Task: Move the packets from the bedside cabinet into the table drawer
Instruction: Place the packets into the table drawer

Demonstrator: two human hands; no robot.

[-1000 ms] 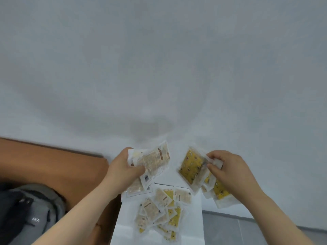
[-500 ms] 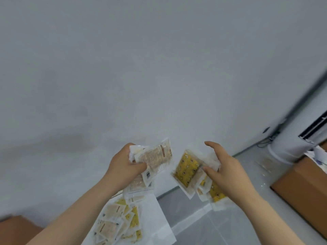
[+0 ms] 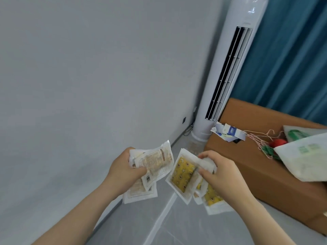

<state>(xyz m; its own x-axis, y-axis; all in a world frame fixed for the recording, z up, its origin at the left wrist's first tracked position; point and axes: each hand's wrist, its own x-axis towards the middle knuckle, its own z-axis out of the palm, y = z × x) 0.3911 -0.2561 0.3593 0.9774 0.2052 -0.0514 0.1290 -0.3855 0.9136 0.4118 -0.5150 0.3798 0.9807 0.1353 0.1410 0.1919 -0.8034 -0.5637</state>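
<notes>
The left forearm [image 3: 76,214] and right forearm [image 3: 265,221] are stretched forward from the near edge. The left hand [image 3: 123,171] is curled, thumb on top, round a fan of beige packets [image 3: 155,161]. Just to its right, yellow packets [image 3: 182,175] are pinched by the right hand [image 3: 222,175].

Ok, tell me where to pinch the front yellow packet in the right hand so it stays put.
Pinch the yellow packet on its white sealed border at the upper right edge, coming from the right, thumb on the face, fingers behind. It is flat, thin and tilted, its lower corner hanging free, so a pinch there probably holds best.
</notes>
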